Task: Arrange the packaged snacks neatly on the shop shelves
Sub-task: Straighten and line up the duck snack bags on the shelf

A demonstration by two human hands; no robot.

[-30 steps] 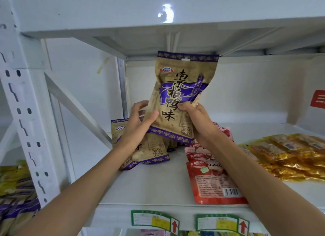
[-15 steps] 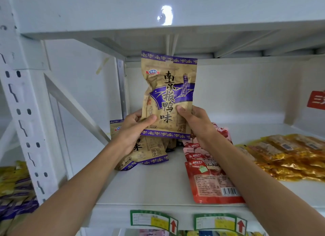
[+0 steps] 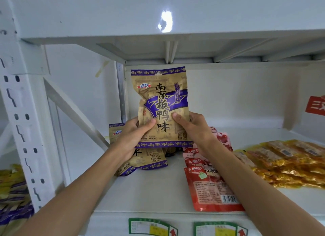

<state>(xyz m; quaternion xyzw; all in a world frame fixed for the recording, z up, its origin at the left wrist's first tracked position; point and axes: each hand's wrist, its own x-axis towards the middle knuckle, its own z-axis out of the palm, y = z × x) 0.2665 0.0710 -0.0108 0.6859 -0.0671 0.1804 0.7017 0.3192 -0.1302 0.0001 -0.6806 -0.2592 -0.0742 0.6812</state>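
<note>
While held: both hands pinch brown packet (image 3: 159,105) upright by its lower edges.
Left hand (image 3: 131,139): we judge lowering squarely onto fallen packets (image 3: 146,161) best.
Right hand (image 3: 197,130): fingers (image 3: 179,117) curled on packet; we advise level release.

Brown-purple snack bag (image 3: 159,102): "南京板鸭味". Lower bag (image 3: 154,158): "膨化食品".

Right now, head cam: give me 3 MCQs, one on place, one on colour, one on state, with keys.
1. Where do the red packets lie?
A. right of the brown-and-purple pile
B. upper shelf
C. floor

2. What colour bands edge the held snack bag?
A. green
B. purple
C. red

3. How is the held bag kept?
A. flat on the shelf
B. upright, gripped by both hands
C. pinched by one hand

Key: 1 A, they sit on the shelf right of the pile. 2 B, purple strips top and bottom. 3 B, left hand and right hand hold its sides.
</note>
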